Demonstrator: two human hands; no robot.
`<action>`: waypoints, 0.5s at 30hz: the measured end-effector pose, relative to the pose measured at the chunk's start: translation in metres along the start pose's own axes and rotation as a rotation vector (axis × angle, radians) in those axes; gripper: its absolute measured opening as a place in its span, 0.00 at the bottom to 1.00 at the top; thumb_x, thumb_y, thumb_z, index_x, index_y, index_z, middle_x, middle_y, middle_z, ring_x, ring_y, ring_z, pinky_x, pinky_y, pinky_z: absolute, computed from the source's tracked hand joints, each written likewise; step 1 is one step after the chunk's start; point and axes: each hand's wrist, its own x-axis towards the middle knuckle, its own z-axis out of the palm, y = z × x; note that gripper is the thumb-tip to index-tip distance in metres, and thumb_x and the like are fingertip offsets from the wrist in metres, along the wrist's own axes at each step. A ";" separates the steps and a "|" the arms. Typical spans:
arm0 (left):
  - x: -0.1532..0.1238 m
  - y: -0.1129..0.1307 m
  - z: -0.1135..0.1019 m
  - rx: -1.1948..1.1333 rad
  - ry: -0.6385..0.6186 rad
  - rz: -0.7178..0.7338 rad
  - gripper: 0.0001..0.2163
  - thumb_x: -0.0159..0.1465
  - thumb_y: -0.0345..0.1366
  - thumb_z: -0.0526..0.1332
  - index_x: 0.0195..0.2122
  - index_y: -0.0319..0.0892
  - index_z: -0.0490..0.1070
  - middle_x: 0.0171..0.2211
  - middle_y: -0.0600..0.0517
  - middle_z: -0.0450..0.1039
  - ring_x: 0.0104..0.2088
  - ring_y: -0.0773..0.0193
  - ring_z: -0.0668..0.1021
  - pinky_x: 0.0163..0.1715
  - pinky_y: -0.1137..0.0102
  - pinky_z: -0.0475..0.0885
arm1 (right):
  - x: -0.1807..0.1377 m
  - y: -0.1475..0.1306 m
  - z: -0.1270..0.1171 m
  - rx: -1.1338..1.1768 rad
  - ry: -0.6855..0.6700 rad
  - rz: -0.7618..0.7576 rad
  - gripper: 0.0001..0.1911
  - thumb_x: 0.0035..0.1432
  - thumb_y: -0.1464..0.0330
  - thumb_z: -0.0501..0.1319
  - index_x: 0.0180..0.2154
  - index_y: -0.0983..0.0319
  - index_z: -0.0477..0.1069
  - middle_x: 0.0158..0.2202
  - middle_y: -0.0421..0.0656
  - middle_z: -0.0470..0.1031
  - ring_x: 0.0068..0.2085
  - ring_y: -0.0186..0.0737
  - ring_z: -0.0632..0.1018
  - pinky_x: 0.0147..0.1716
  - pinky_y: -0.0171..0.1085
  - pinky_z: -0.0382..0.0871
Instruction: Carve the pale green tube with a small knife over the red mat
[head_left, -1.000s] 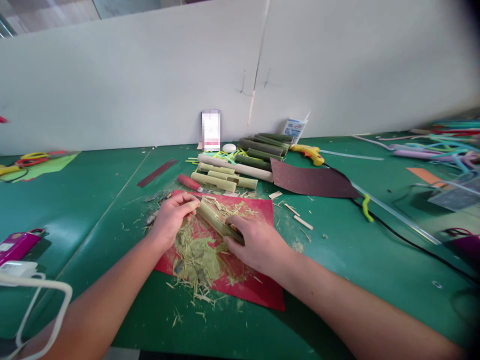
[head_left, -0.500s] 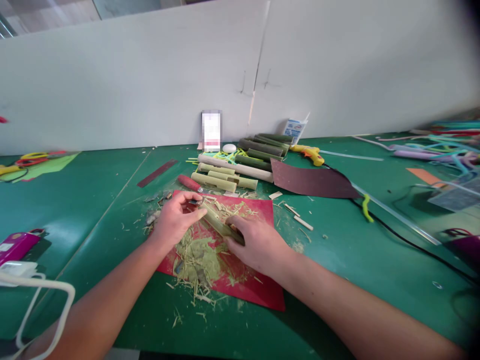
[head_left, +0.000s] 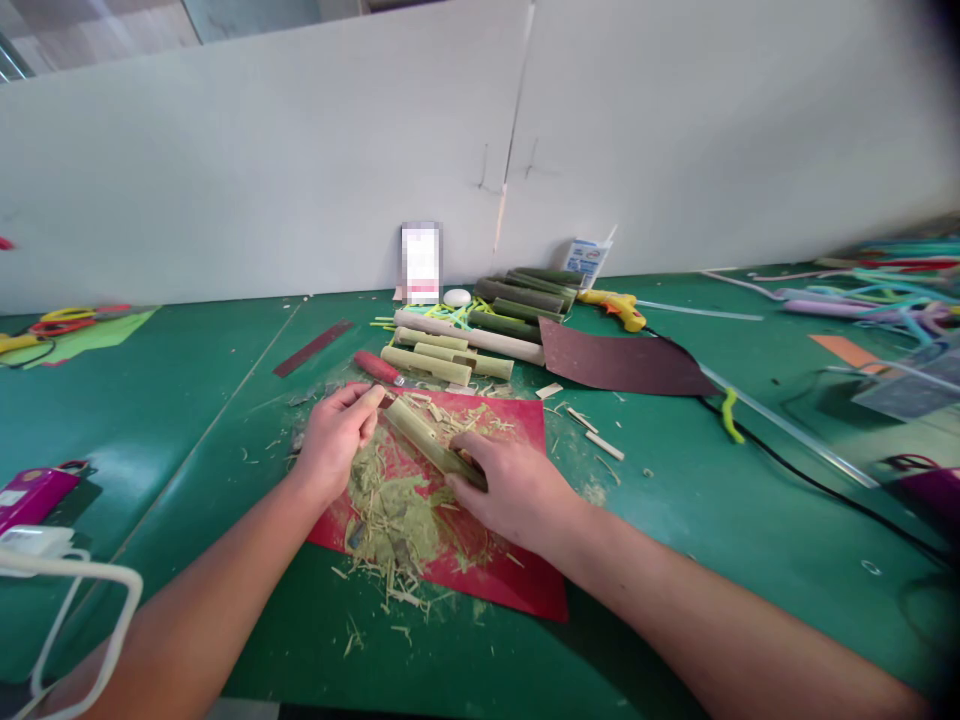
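Observation:
My right hand [head_left: 514, 490] is closed round the near end of a bamboo tube [head_left: 424, 442], which slants up and left over a red sheet [head_left: 529, 570]. The tube has a notch close to my fingers. My left hand [head_left: 337, 432] is at its far end, thumb and fingers pinched on a small dark brown piece of sandpaper [head_left: 387, 400], mostly hidden by the fingertips. Beneath the tube, pale green dust [head_left: 401, 520] and bamboo shavings cover much of the red sheet. A red-handled tool [head_left: 377, 367] lies just beyond my left hand.
Several cut bamboo tubes [head_left: 427, 365] lie behind the red sheet. A brown sandpaper sheet [head_left: 622, 360] and a yellow glue gun [head_left: 615, 307] are to the right, a narrow brown strip [head_left: 313, 348] to the left. A phone-like screen [head_left: 421, 262] leans on the white partition [head_left: 262, 170].
My left hand has shifted slightly left, off the tube's far end, its thumb now against the fingers. The right hand keeps its hold on the tube.

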 end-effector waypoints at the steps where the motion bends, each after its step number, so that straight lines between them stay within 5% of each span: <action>1: 0.001 0.000 -0.001 -0.006 -0.004 -0.013 0.11 0.58 0.42 0.61 0.26 0.40 0.67 0.14 0.60 0.55 0.15 0.75 0.57 0.16 0.76 0.51 | 0.000 0.000 0.000 -0.001 0.000 0.000 0.14 0.54 0.63 0.55 0.43 0.57 0.68 0.32 0.41 0.75 0.31 0.38 0.73 0.25 0.33 0.57; 15: 0.001 0.003 -0.003 0.085 -0.012 -0.017 0.10 0.54 0.40 0.64 0.32 0.39 0.73 0.23 0.55 0.68 0.22 0.74 0.65 0.23 0.77 0.58 | 0.000 0.001 0.001 -0.001 0.008 -0.006 0.15 0.54 0.63 0.55 0.44 0.57 0.67 0.32 0.41 0.75 0.31 0.38 0.73 0.26 0.34 0.57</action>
